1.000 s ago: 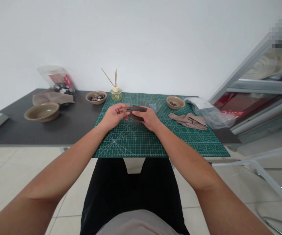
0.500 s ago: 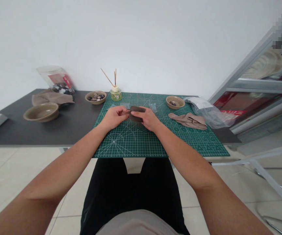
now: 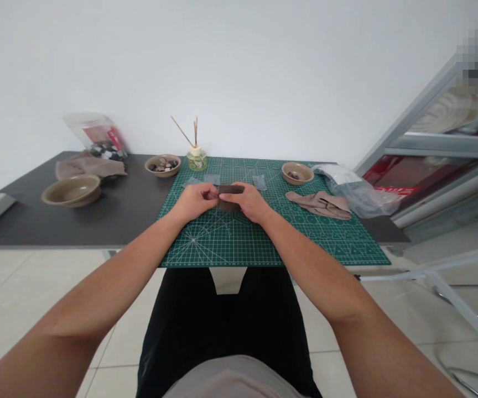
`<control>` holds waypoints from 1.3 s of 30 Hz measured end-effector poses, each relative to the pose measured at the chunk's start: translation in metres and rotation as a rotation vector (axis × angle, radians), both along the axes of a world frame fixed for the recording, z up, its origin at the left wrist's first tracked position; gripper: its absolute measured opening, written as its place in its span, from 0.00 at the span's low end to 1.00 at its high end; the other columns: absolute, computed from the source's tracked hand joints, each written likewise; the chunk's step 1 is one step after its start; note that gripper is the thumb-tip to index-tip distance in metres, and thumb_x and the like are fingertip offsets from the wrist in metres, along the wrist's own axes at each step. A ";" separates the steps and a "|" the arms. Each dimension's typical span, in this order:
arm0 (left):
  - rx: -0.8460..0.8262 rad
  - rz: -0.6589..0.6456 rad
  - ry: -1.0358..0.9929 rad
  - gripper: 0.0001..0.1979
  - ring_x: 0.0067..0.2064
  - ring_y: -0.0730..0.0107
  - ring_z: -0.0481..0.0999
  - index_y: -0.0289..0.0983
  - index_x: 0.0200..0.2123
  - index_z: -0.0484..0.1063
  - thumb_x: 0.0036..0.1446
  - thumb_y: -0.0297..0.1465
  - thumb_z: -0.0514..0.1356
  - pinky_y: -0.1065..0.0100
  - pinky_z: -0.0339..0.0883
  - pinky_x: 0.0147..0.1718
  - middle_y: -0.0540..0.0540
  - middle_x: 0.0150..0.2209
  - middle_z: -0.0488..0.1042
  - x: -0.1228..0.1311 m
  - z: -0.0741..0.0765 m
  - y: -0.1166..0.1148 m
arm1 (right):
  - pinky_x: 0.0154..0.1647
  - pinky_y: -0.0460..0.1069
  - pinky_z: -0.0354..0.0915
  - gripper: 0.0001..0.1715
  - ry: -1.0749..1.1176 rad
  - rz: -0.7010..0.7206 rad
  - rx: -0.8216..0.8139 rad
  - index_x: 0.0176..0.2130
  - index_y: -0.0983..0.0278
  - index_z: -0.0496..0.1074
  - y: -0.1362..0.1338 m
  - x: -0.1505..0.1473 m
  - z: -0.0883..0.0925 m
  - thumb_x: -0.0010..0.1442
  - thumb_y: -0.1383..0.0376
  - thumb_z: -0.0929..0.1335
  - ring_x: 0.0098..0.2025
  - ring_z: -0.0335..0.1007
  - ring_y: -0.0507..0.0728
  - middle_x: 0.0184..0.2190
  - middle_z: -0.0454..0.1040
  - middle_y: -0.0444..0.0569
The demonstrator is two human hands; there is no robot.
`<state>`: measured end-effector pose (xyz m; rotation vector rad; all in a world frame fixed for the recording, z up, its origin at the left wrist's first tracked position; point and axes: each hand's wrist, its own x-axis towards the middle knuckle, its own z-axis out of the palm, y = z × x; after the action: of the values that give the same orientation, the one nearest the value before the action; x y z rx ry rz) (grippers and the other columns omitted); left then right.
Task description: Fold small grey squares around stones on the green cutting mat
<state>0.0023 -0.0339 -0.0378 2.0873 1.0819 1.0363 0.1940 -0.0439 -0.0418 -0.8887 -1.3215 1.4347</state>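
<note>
Over the cutting mat [image 3: 243, 249] my right hand [image 3: 254, 203] grips a dark brown, flat, roundish-cornered piece [image 3: 228, 205], with the thumb lying across its near face. My left hand [image 3: 196, 201] is closed in a pinch at the left edge of that piece. What sits between the left fingertips is too small to make out. Small clear packets, one a bluish packet [image 3: 212, 179] and another a packet [image 3: 259, 182], lie on the mat just beyond my hands.
To the right are a bowl with a few dark pieces [image 3: 297, 174], a brown cloth [image 3: 320, 204] and a plastic bag [image 3: 349, 190]. Leftward stand a reed diffuser [image 3: 197, 159], a bowl of stone-like pieces [image 3: 162, 172], a larger bowl [image 3: 71, 198], another cloth [image 3: 92, 167] and a clear bag [image 3: 98, 135].
The brown piece has tilted and sits slightly lower, its near face less upright. Both hands stay almost in place, and the left fingers still pinch at its edge.
</note>
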 end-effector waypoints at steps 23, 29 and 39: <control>-0.083 -0.015 -0.065 0.08 0.23 0.75 0.68 0.35 0.27 0.75 0.46 0.34 0.66 0.73 0.61 0.24 0.51 0.22 0.73 -0.001 0.001 0.001 | 0.34 0.48 0.66 0.24 0.013 -0.003 -0.054 0.30 0.64 0.74 -0.002 0.004 0.004 0.36 0.56 0.81 0.29 0.69 0.51 0.26 0.75 0.41; -0.094 -0.020 -0.100 0.07 0.23 0.75 0.69 0.35 0.27 0.75 0.45 0.33 0.67 0.73 0.61 0.23 0.51 0.22 0.74 0.000 0.000 0.001 | 0.36 0.49 0.67 0.25 0.057 0.033 -0.053 0.32 0.64 0.75 0.000 0.004 0.001 0.37 0.56 0.81 0.31 0.71 0.52 0.28 0.76 0.42; -0.139 -0.037 -0.096 0.08 0.25 0.72 0.73 0.35 0.28 0.74 0.46 0.34 0.67 0.71 0.64 0.26 0.50 0.23 0.76 0.000 0.001 -0.001 | 0.34 0.48 0.67 0.25 0.049 0.024 -0.041 0.31 0.64 0.73 0.002 0.006 -0.001 0.37 0.56 0.81 0.29 0.71 0.52 0.27 0.76 0.41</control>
<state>0.0026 -0.0344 -0.0367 1.9212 1.0337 1.0034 0.2000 -0.0417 -0.0430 -0.8618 -1.2749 1.4974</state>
